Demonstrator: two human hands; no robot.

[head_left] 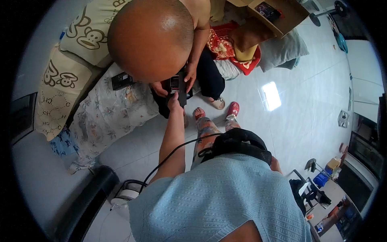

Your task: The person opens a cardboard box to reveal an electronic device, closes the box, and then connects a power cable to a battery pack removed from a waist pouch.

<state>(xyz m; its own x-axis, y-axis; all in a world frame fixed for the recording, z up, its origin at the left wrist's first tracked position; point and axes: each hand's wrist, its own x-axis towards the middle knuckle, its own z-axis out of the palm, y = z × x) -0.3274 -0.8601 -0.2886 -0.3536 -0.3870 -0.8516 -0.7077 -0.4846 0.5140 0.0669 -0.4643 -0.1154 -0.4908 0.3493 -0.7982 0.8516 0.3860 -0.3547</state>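
Observation:
My left hand reaches forward, its thumb on top of a small black box with a printed label and its fingers hidden beneath. The same box is held by a seated person's two hands: one hand at its left side, the other hand at its right. That person's bowed head covers part of the view above the box. Only a sliver of my right hand shows beside my hip, next to a black bag at my waist; its fingers are out of sight.
A second black box lies on the flower-patterned sofa cover, left of the person. An open cardboard box stands behind, near grey cushions. A black cable runs past my left arm. Glossy tiles cover the floor.

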